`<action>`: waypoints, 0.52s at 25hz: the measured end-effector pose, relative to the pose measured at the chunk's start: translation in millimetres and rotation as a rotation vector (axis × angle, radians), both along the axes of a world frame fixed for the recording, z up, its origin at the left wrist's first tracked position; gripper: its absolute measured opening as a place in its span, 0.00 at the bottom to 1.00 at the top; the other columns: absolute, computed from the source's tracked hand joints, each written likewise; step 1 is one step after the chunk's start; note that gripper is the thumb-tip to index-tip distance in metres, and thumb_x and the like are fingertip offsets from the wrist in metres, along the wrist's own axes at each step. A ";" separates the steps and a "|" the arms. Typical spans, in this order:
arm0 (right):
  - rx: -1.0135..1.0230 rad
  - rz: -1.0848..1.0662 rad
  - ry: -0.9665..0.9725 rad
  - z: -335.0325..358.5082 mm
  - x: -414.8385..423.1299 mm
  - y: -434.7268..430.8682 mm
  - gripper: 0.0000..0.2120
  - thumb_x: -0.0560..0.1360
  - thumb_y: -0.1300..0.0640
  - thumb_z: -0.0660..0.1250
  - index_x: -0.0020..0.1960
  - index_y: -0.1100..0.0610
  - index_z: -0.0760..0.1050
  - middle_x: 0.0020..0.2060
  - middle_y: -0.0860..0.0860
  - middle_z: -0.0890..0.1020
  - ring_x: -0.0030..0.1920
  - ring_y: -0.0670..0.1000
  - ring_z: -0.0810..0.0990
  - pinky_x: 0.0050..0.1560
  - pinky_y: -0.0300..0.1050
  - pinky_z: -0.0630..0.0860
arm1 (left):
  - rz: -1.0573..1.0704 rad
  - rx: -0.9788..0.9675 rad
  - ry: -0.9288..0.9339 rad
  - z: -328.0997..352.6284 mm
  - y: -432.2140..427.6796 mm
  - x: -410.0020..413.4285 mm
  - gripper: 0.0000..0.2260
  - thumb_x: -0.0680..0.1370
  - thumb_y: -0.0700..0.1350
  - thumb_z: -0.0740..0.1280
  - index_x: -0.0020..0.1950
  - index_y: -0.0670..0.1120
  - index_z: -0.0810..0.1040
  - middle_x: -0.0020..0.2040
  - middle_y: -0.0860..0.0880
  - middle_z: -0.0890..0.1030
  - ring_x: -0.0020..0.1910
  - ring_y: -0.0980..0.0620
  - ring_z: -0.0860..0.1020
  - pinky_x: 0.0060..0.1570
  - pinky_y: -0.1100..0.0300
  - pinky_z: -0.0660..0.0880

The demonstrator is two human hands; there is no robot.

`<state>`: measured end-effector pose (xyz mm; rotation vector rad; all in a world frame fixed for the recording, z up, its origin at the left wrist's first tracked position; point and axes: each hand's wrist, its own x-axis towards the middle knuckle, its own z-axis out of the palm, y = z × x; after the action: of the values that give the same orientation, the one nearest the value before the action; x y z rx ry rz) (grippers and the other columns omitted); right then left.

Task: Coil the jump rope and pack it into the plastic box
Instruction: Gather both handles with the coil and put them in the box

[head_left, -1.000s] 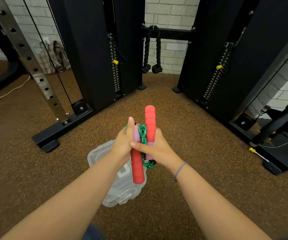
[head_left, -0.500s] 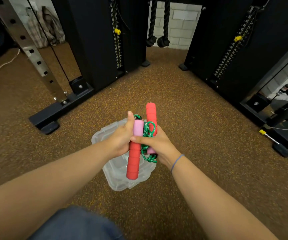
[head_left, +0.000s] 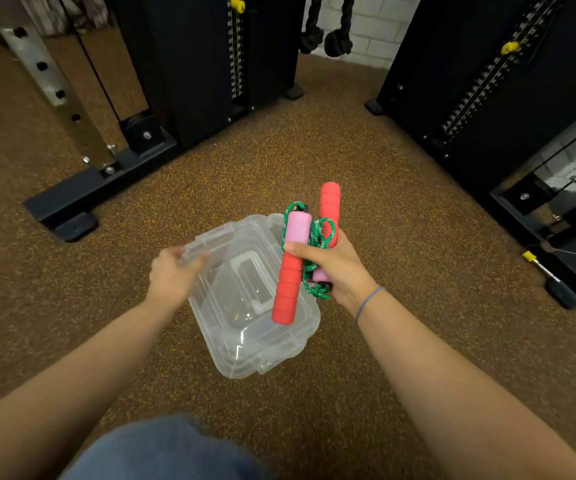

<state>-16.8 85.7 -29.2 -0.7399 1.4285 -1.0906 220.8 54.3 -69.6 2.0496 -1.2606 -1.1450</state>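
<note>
My right hand (head_left: 336,268) grips the coiled jump rope (head_left: 317,237): two red and pink foam handles side by side with green cord wound around them. It hovers over the right side of the clear plastic box (head_left: 245,327), which sits closed on the brown speckled floor. My left hand (head_left: 172,271) is blurred, with its fingers apart at the box's far left corner; I cannot tell whether it touches the lid.
Black weight-stack machines (head_left: 210,64) stand ahead on the left and on the right (head_left: 487,98). A black steel base foot (head_left: 72,209) lies left of the box. Knotted black ropes (head_left: 328,39) hang at the back. My knee in blue denim (head_left: 162,448) shows at the bottom.
My left hand has let go of the rope bundle and moved left to the box's corner. The right hand now holds the bundle alone. The view has tilted down and come closer to the box.
</note>
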 end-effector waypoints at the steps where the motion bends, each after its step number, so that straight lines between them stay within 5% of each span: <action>1: 0.007 -0.017 -0.001 -4.7 -0.3 -2.0 0.22 0.58 0.59 0.80 0.47 0.50 0.73 0.41 0.47 0.81 0.43 0.48 0.79 0.45 0.49 0.74 | 0.049 0.055 -0.029 -11.1 1.5 9.9 0.35 0.72 0.58 0.70 0.71 0.38 0.66 0.69 0.38 0.70 0.66 0.39 0.72 0.65 0.45 0.70; 4: 0.018 -0.067 0.002 -15.2 -0.6 -9.4 0.18 0.62 0.62 0.78 0.44 0.50 0.73 0.37 0.46 0.80 0.37 0.46 0.78 0.33 0.42 0.75 | 0.109 0.184 0.097 -39.3 8.6 19.3 0.41 0.70 0.57 0.73 0.74 0.37 0.59 0.71 0.40 0.68 0.67 0.41 0.70 0.66 0.47 0.69; 7: 0.021 -0.094 -0.015 -26.6 -0.5 -18.8 0.17 0.63 0.61 0.78 0.45 0.53 0.74 0.37 0.51 0.80 0.33 0.50 0.78 0.26 0.40 0.73 | 0.047 0.143 0.261 -52.4 12.1 19.6 0.30 0.71 0.54 0.73 0.67 0.38 0.72 0.61 0.44 0.79 0.58 0.46 0.78 0.63 0.48 0.72; 10: 0.017 -0.109 -0.017 -35.7 -2.1 -27.5 0.17 0.62 0.61 0.78 0.46 0.54 0.74 0.37 0.52 0.80 0.32 0.49 0.78 0.25 0.41 0.72 | 0.088 0.101 0.456 -57.9 13.7 23.5 0.24 0.72 0.55 0.72 0.62 0.42 0.77 0.55 0.44 0.83 0.53 0.46 0.82 0.59 0.44 0.76; 13: 0.015 -0.141 -0.032 -44.9 -6.4 -36.6 0.21 0.58 0.58 0.80 0.46 0.53 0.75 0.41 0.54 0.81 0.38 0.53 0.79 0.35 0.47 0.76 | 0.145 0.058 0.615 -52.0 11.8 23.2 0.14 0.80 0.48 0.63 0.62 0.42 0.74 0.52 0.46 0.82 0.46 0.50 0.82 0.49 0.51 0.80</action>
<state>-23.3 49.1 -74.2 -0.6160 1.4776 -1.1935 244.0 66.1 -121.6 1.5979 -0.7685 -1.5870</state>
